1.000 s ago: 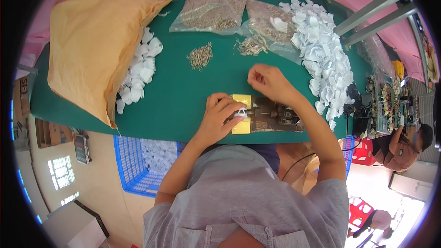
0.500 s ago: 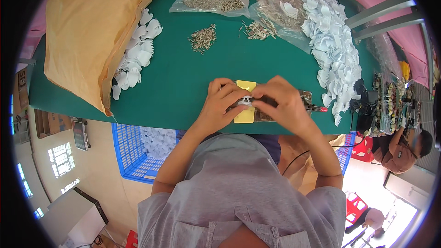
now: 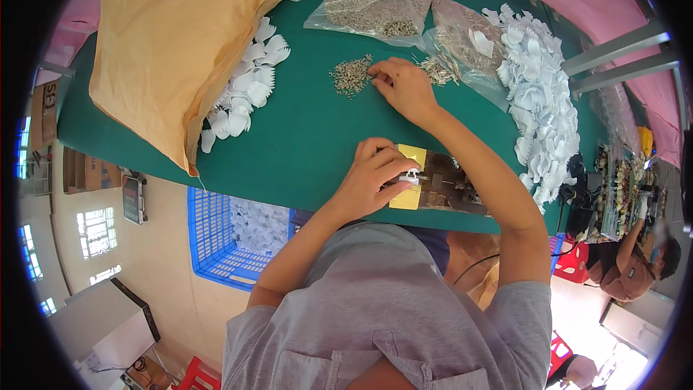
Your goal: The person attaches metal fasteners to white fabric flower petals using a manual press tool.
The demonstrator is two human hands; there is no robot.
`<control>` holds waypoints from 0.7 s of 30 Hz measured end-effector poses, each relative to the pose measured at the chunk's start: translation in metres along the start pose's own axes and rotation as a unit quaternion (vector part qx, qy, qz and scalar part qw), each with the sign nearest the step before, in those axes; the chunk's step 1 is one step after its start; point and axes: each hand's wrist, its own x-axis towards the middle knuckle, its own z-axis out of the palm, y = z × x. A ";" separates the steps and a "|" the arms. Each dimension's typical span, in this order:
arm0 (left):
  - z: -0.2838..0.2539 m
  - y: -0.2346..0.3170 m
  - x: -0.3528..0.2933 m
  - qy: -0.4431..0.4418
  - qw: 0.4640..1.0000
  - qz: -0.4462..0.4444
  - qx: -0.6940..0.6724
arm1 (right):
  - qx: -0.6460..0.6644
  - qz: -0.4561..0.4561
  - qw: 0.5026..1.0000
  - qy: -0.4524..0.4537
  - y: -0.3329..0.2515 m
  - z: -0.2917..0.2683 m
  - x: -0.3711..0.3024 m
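Observation:
My left hand [image 3: 374,182] pinches a small white plastic piece [image 3: 411,175] between thumb and fingers. It keeps the piece at the yellow block [image 3: 405,198] of a brown, worn fixture [image 3: 442,186] by the table's near edge. Farther out, my right hand [image 3: 406,88] bends its fingertips down at the right side of a pile of tiny metal pins [image 3: 351,76]. Those fingers are curled close together, and anything between them is too small to make out. Just right of that hand lies a second heap of longer thin pieces [image 3: 437,70].
A large tan sack [image 3: 155,43] stands at the left, with white comb-edged plastic pieces [image 3: 249,87] spilling beside it. Clear bags of small parts [image 3: 372,1] lie at the back. More white pieces [image 3: 538,94] are heaped at the right, near metal bars [image 3: 617,58]. A blue basket [image 3: 206,238] sits below.
My right hand has left the fixture and moved away from me to the pin pile. My left hand still holds the white piece at the yellow block. The view has shifted slightly.

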 end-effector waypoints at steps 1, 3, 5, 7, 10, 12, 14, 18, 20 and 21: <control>-0.001 -0.001 0.000 -0.005 1.000 -0.001 0.009 | -0.015 0.000 1.000 -0.006 -0.001 0.001 0.003; 0.000 -0.001 0.001 -0.001 1.000 0.005 0.008 | -0.031 0.000 0.999 -0.011 -0.003 0.002 0.006; 0.000 -0.002 0.001 0.001 1.000 0.011 0.006 | -0.038 0.012 0.999 -0.023 -0.007 0.000 0.006; 0.000 -0.002 0.000 0.000 1.000 0.009 0.000 | -0.077 -0.025 0.997 -0.006 -0.007 -0.002 0.006; -0.001 -0.002 0.000 0.000 1.000 0.006 -0.014 | -0.127 -0.083 0.988 0.018 -0.009 -0.018 -0.003; 0.000 -0.003 0.000 0.004 1.000 0.007 -0.012 | -0.137 -0.106 0.985 0.022 -0.007 -0.028 -0.020; 0.000 -0.003 0.001 0.002 1.000 0.012 -0.015 | -0.164 -0.154 0.974 -0.006 -0.002 -0.036 -0.043; -0.002 -0.002 0.000 0.003 1.000 0.011 -0.002 | 0.019 0.009 1.000 0.022 0.003 -0.039 -0.060; -0.003 0.000 0.001 0.001 1.000 0.012 0.003 | 0.028 0.032 0.999 0.009 0.008 -0.039 -0.057; -0.004 0.001 0.002 0.001 1.000 0.009 0.006 | 0.039 0.054 0.998 -0.005 0.009 -0.039 -0.056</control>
